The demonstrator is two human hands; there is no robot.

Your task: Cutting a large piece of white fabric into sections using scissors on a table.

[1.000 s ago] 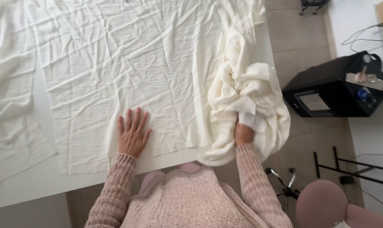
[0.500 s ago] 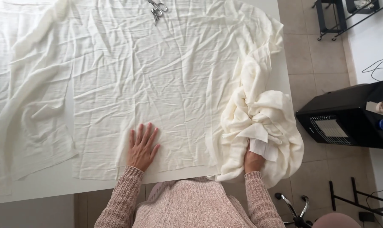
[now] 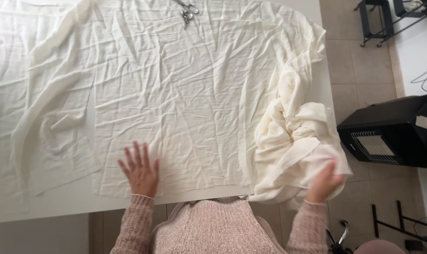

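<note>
A large sheet of cream fabric (image 3: 185, 94) lies spread and creased over a white table (image 3: 48, 207). My left hand (image 3: 140, 169) rests flat on its near edge, fingers apart. At the table's right end the fabric is gathered into a bunched heap (image 3: 293, 136) that hangs over the edge. My right hand (image 3: 324, 181) grips the lower corner of that heap, just off the table's corner. Another loose strip of the same fabric (image 3: 48, 108) lies folded at the left.
A pair of scissors (image 3: 187, 10) lies on the cloth at the far edge. A black heater-like box (image 3: 392, 131) stands on the tiled floor to the right, with a dark metal stand (image 3: 387, 16) behind it and chair parts (image 3: 378, 242) near my right side.
The view has shifted up and left, bringing the scissors in. My right hand has moved out to the right with the bunched fabric. My left hand slid slightly left along the near edge.
</note>
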